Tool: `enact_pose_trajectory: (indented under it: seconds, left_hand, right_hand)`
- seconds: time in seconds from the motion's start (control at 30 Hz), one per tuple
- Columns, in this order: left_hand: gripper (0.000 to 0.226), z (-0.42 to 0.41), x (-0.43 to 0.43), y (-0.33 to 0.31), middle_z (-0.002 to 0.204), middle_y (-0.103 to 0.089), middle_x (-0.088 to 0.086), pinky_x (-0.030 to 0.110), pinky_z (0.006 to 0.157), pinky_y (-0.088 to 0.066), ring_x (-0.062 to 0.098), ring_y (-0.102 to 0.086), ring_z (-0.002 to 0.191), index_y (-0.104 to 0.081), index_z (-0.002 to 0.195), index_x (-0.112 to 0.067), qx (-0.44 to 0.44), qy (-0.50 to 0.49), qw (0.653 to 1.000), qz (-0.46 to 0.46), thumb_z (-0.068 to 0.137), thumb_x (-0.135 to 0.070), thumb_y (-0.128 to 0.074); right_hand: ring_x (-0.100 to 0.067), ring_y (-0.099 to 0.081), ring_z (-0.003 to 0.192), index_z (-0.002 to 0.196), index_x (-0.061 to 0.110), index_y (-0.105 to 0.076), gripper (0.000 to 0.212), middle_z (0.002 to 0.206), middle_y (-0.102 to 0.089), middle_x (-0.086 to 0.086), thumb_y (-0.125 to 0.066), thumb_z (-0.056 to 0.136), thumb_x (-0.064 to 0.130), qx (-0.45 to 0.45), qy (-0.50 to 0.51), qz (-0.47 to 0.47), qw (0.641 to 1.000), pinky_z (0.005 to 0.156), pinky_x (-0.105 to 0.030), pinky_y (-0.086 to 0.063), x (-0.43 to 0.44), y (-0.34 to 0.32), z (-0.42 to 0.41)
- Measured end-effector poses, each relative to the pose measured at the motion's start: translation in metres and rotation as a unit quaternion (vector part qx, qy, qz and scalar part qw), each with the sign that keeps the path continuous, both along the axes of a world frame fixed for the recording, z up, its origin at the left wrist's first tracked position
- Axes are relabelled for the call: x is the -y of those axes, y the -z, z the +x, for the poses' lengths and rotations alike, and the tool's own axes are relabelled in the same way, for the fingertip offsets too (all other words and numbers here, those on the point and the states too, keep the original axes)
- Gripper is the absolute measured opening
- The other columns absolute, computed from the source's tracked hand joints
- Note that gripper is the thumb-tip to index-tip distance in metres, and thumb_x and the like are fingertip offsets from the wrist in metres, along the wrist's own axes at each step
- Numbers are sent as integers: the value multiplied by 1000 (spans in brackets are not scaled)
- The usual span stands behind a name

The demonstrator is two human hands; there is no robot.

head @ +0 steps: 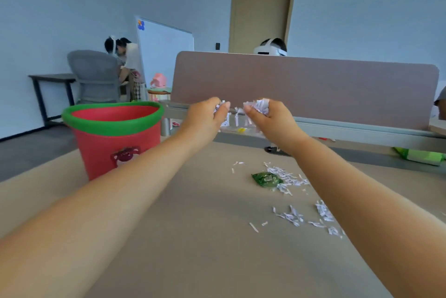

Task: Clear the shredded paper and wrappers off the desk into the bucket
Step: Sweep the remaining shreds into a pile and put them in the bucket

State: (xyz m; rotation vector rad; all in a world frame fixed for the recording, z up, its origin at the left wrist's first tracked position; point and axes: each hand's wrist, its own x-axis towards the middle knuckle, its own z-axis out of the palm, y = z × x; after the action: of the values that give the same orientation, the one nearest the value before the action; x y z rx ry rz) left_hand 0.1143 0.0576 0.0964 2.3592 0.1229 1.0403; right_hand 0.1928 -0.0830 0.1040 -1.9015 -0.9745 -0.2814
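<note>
My left hand (205,117) and my right hand (270,117) are raised above the desk, side by side, each closed on a clump of white shredded paper (259,105). A few strips dangle between them. The red bucket (113,138) with a green rim and a bear sticker stands on the desk at the left, just left of my left hand. More loose shreds (289,178) lie on the desk at the right, with a crumpled green wrapper (266,179) beside them and a second patch of shreds (311,218) nearer to me.
The tan desk (193,225) ends at a brown divider panel (301,85). A green packet (421,155) lies at the far right edge. People sit behind the divider and at the back left, by a grey chair (96,75) and whiteboard (164,49).
</note>
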Motion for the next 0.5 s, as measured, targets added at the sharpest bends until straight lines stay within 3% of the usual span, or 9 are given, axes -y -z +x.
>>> enact_pose_trajectory:
  seconds: [0.07,0.13,0.2,0.23,0.33,0.43,0.5]
  left_hand:
    - [34,-13,-27,-19,70,-55,6,31,62,-42,27,-51,64,-57,94,-2,32,-31,999,16,96,-30,-39]
    - [29,-25,-56,-36,63,-47,-2,17,50,-35,16,-44,55,-54,86,-8,53,-69,996,29,96,-31,-38]
    - [30,-35,-86,-49,58,-40,-5,24,49,-28,12,-39,53,-46,76,-10,59,-114,991,34,96,-30,-37]
    - [32,-38,-102,-53,57,-38,-4,30,54,-25,17,-39,56,-43,71,-10,52,-135,989,37,96,-29,-37]
    - [37,-43,-144,-51,59,-38,1,32,61,-26,28,-42,71,-41,66,-10,-29,-186,981,49,97,-30,-35]
    - [40,-46,-161,-41,74,-49,10,32,66,-32,27,-46,79,-50,78,-6,-178,-193,961,81,97,-35,-30]
    - [44,-48,-160,-41,83,-50,12,31,69,-32,25,-47,78,-52,86,-6,-261,-173,946,85,98,-38,-24]
  right_hand:
    - [-2,-44,44,58,28,-45,33,52,-44,9,-52,91,32,9,-29,19,999,47,-13,-36,-29,-15,-7]
    - [-1,-46,40,60,29,-45,32,52,-45,7,-51,91,33,1,-59,34,998,41,-9,-36,-57,-27,-12]
    - [-1,-48,41,64,26,-50,28,53,-49,5,-50,91,36,-3,-72,41,997,41,-13,-37,-84,-37,-14]
    - [0,-47,39,69,21,-53,27,53,-50,5,-50,90,37,-3,-75,44,996,40,-13,-36,-97,-40,-15]
    - [1,-47,37,78,13,-59,27,54,-50,5,-51,90,37,-4,-88,47,995,39,-10,-36,-131,-44,-18]
    - [6,-47,34,59,30,-50,32,51,-49,13,-52,90,33,-6,-116,62,991,39,-6,-34,-153,-41,-22]
    - [7,-48,37,57,33,-47,34,53,-49,15,-52,90,33,-5,-126,68,990,45,-8,-37,-162,-38,-23]
